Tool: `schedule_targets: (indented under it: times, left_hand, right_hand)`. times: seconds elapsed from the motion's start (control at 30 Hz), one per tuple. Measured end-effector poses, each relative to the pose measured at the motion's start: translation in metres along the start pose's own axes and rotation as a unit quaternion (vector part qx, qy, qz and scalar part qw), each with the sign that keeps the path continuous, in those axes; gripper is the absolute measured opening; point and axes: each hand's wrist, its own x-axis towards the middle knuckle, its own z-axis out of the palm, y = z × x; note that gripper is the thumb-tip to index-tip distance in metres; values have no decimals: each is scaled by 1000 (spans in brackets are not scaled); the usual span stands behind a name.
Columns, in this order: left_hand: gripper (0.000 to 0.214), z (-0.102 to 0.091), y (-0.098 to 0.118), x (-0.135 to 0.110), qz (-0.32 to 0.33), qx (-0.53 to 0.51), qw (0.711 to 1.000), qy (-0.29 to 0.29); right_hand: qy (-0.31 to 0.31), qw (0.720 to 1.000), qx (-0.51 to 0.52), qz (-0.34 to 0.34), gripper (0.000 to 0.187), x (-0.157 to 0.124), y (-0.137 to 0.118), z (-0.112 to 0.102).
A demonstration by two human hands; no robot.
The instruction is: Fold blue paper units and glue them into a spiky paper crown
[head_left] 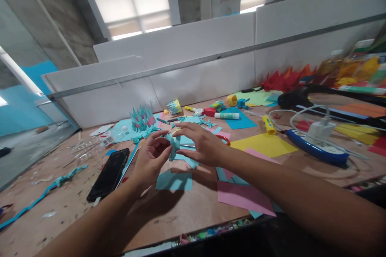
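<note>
Over the middle of the table my left hand (pixel 152 156) pinches a small strip of folded light blue paper (pixel 173 147) between thumb and fingers. From the other side, my right hand (pixel 203 144) closes on the same paper, its thumb and fingertips at the strip's right edge. Below both hands a flat light blue paper sheet (pixel 174 180) lies on the table. Scissors with red handles (pixel 224 140) are partly covered by my right hand. Just past the fingers lie several folded light blue paper pieces (pixel 206 122).
A black phone (pixel 109 174) lies left of my hands. Pink paper (pixel 244 198) and yellow paper (pixel 263 144) spread to the right, near a blue power strip (pixel 316 148). Behind stand a spiky blue paper model (pixel 142 118) and a glue stick (pixel 226 116). A white partition (pixel 199 80) borders the table.
</note>
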Motion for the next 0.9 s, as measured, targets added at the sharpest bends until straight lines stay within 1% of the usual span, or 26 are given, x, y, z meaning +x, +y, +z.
schedule_targets:
  times: [0.07,0.13,0.17,0.23,0.3,0.33,0.37,0.43,0.47,0.5,0.57,0.6,0.63,0.67,0.7,0.73,0.8,0.83,0.9]
  left_hand:
    - [45,1,0,-1,0,-7,1000,-1]
    - [43,2,0,-1,5,-3,1000,-2]
    - [44,2,-1,-1,9,1,1000,-1]
    - [54,1,-3,-1,22,21,1000,4]
    - [62,-3,-5,-1,59,94,994,12]
    - [57,-5,-6,-1,91,160,983,9]
    - [47,-7,-6,-1,132,235,963,2]
    - [25,-11,-6,-1,228,367,901,-23]
    - [20,-13,-5,-1,271,410,870,-36]
    - [19,-14,-3,-2,307,438,844,-41]
    - [20,-14,-1,-3,349,478,806,-21]
    - [19,-13,1,-4,358,496,791,-5]
    - [19,-13,2,-5,360,509,782,6]
    - [18,-12,2,-6,358,514,780,9]
    - [18,-10,2,-7,350,507,788,3]
    - [20,-9,2,-9,336,489,805,-10]
    - [25,-7,0,-11,284,437,853,-31]
    - [26,-5,-1,-12,252,414,874,-30]
    - [21,-4,-4,-13,194,380,904,-17]
  right_hand:
    - [-15,1000,7,-8,38,0,2,1]
    - [-13,1000,18,-7,37,-1,2,3]
    - [-2,1000,29,2,39,-1,2,4]
    - [24,996,69,41,51,-2,2,6]
    - [32,990,106,89,66,-3,0,7]
    - [30,987,114,105,72,-3,0,7]
    - [25,986,115,115,74,-2,-1,7]
    - [12,987,115,110,71,-1,-3,6]
    - [6,987,123,102,64,-1,-4,5]
    - [2,987,134,92,53,0,-5,5]
    - [1,986,151,76,28,0,-6,6]
    - [11,986,149,71,20,0,-6,6]
    - [24,987,141,68,15,0,-6,6]
    - [39,989,128,66,14,0,-5,7]
    - [54,990,114,61,13,0,-5,7]
    - [69,991,100,52,13,0,-5,7]
    - [90,992,79,28,15,0,-4,6]
    - [100,992,73,17,15,0,-4,6]
    - [108,991,74,-1,16,0,-4,5]
